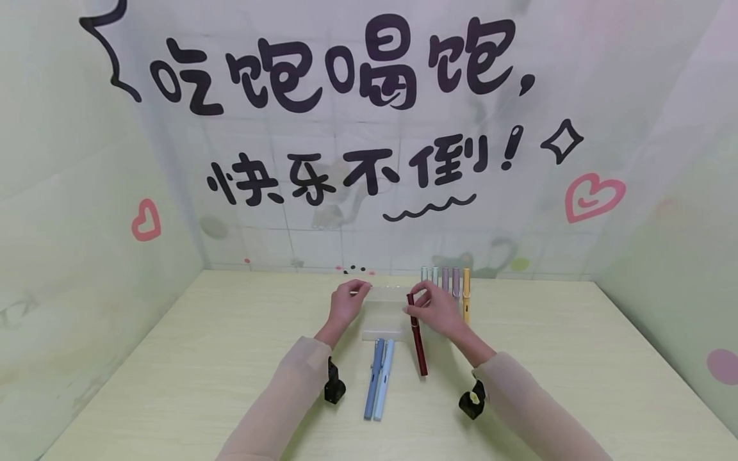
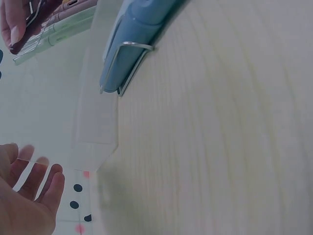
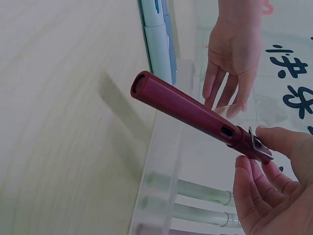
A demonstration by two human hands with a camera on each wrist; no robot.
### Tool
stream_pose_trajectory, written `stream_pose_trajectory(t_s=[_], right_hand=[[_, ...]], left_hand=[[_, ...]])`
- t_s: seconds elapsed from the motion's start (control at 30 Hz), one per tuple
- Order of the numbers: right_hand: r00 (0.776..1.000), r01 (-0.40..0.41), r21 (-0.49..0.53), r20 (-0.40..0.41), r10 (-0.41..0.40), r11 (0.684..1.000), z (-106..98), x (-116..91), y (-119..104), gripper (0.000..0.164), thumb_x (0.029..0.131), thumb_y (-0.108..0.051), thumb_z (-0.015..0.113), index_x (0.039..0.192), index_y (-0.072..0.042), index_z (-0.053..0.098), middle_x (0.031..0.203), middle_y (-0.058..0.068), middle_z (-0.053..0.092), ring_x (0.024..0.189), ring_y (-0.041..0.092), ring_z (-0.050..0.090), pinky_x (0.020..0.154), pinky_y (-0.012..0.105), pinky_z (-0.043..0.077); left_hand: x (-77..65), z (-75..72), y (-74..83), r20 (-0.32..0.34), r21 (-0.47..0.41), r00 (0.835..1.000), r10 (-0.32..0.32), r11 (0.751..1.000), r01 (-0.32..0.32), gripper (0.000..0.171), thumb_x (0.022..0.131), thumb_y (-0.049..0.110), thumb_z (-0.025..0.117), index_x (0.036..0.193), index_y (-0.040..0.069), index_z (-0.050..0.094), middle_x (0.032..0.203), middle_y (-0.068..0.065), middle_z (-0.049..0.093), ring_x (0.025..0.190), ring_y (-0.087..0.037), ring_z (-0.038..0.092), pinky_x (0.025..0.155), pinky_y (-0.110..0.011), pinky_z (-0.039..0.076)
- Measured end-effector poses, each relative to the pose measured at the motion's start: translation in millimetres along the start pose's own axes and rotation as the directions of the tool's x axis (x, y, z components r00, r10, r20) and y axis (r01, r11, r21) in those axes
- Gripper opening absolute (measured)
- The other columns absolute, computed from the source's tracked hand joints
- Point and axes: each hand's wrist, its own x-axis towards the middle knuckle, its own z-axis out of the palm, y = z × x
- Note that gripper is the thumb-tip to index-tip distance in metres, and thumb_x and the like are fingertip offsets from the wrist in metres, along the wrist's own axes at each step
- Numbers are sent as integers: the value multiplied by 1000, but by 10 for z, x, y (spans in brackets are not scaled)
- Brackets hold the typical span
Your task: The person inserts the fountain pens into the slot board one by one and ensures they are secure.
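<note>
My left hand (image 1: pixel 348 302) pinches the upper left edge of a clear plastic pen stand (image 1: pixel 387 335) between thumb and fingers. In the left wrist view its fingertips (image 2: pixel 56 188) show by the clear sheet. My right hand (image 1: pixel 436 312) grips a dark red pen (image 1: pixel 419 349) near its clip end. The pen slants over the stand's right half, its other end pointing down toward the front. In front of the stand a darker blue pen (image 1: pixel 373 381) and a light blue pen (image 1: pixel 384 381) lie side by side on the table.
At the stand's right, pale green pens (image 1: pixel 424 274), purple pens (image 1: pixel 446 275) and a yellow pen (image 1: pixel 466 301) stand in a row, partly behind my right hand. A printed cloth wall (image 1: pixel 357 243) rises behind the table (image 1: pixel 202 371).
</note>
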Motion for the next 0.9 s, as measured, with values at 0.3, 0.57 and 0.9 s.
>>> stream_pose_trajectory(t_s=[0.3,0.57,0.9], right_hand=[[999,-6,-26,-41,4,1000,-47,92,-48,33,78,-18,72,104,-6,55,77,4,60,67,17,56,54,28,46],[996,11,-18,-87,-13,1000,-115,170,-135,33,79,-18,72,104,-6,54,76,6,60,67,19,55,54,29,45],[990,22,-12,-137,-23,1000,-190,241,-236,33,80,-19,71,105,-7,53,77,7,61,65,19,57,52,28,46]], left_hand=[[0,1,3,-8,8,1000,12,1000,-12,22,92,20,55,99,1,66,97,-12,64,91,-27,61,76,-34,51],[5,3,-2,-9,11,1000,9,1000,-9,22,91,20,56,100,2,66,97,-12,64,92,-27,60,77,-34,51],[12,4,-13,4,6,1000,-7,1000,7,23,92,21,55,101,2,65,99,-12,64,93,-26,60,78,-34,50]])
